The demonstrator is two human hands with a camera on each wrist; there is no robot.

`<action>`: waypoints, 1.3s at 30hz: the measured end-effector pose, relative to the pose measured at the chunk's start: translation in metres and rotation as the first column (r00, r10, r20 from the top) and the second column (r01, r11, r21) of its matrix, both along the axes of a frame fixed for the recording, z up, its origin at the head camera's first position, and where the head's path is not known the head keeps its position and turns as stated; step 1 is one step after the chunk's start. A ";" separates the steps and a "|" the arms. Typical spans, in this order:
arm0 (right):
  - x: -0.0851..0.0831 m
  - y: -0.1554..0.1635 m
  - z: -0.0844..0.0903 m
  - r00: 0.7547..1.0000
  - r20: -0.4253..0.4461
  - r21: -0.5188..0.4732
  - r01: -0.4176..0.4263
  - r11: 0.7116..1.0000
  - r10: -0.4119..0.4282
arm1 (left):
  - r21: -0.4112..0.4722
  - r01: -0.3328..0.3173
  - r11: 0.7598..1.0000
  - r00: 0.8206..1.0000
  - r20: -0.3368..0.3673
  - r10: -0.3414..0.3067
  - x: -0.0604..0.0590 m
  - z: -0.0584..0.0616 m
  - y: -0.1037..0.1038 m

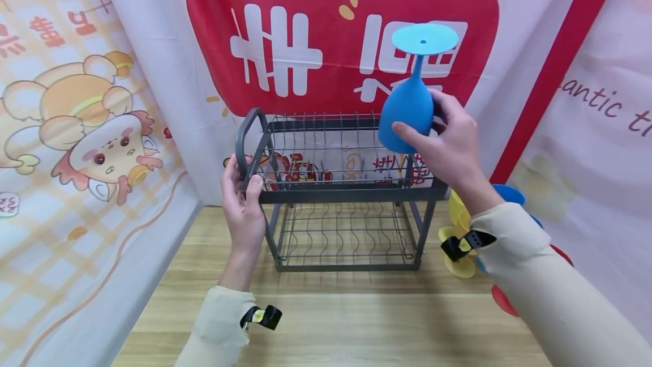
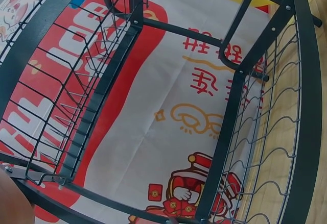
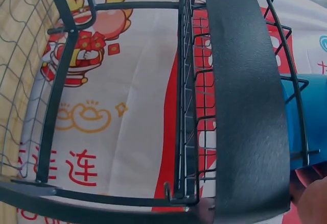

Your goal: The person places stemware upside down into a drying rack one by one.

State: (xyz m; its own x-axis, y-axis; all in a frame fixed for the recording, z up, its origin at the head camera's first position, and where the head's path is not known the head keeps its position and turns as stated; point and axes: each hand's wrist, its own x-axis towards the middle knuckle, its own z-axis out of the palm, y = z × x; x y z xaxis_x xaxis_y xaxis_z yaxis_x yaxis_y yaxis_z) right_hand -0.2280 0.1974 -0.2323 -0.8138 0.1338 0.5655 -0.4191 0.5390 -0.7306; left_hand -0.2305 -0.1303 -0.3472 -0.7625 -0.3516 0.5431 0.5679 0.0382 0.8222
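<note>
A blue plastic wine goblet (image 1: 407, 107) is upside down, its round foot uppermost, over the right end of a dark two-tier dish rack (image 1: 351, 192). My right hand (image 1: 450, 137) grips its bowl, thumb on the near side. In the right wrist view, part of the goblet (image 3: 312, 114) shows beyond the rack's front bar, with the hand at the edge. My left hand (image 1: 244, 203) holds the upper tier's left front corner, thumb over the bar, just below the curved handle (image 1: 243, 140). Only a bit of that hand shows in the left wrist view.
Right of the rack, partly behind my right forearm, stand yellow goblets (image 1: 460, 262) with blue and red pieces (image 1: 504, 299) beside them. The rack stands on a wood-grain table (image 1: 326, 316). Printed cloth (image 1: 346, 44) hangs close behind it and along both sides.
</note>
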 end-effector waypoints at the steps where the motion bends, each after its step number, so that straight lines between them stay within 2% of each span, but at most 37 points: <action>1: -0.002 -0.002 0.001 1.000 0.010 0.005 -0.002 1.000 0.002 | 0.000 0.000 1.000 1.000 -0.002 0.000 0.000 0.000 0.000; 12: -0.025 -0.012 0.005 0.984 0.179 0.106 -0.018 0.994 -0.001 | -0.005 0.002 1.000 1.000 -0.013 -0.002 0.000 0.000 -0.001; 19: -0.036 -0.011 0.002 0.949 0.313 0.137 -0.083 0.987 0.037 | 0.009 0.013 1.000 1.000 -0.022 -0.013 0.000 0.001 -0.001; 25: -0.038 -0.011 0.001 0.913 0.409 0.182 -0.086 0.980 0.004 | 0.006 0.013 1.000 1.000 -0.018 -0.013 0.000 0.000 -0.001; 30: -0.039 -0.012 0.001 0.899 0.436 0.207 -0.062 0.976 -0.035 | 0.002 0.017 1.000 1.000 -0.017 -0.017 0.000 0.000 -0.001; 39: -0.037 -0.012 0.002 0.889 0.450 0.266 -0.048 0.963 -0.079 | -0.010 0.007 1.000 1.000 -0.006 -0.007 0.000 -0.001 -0.001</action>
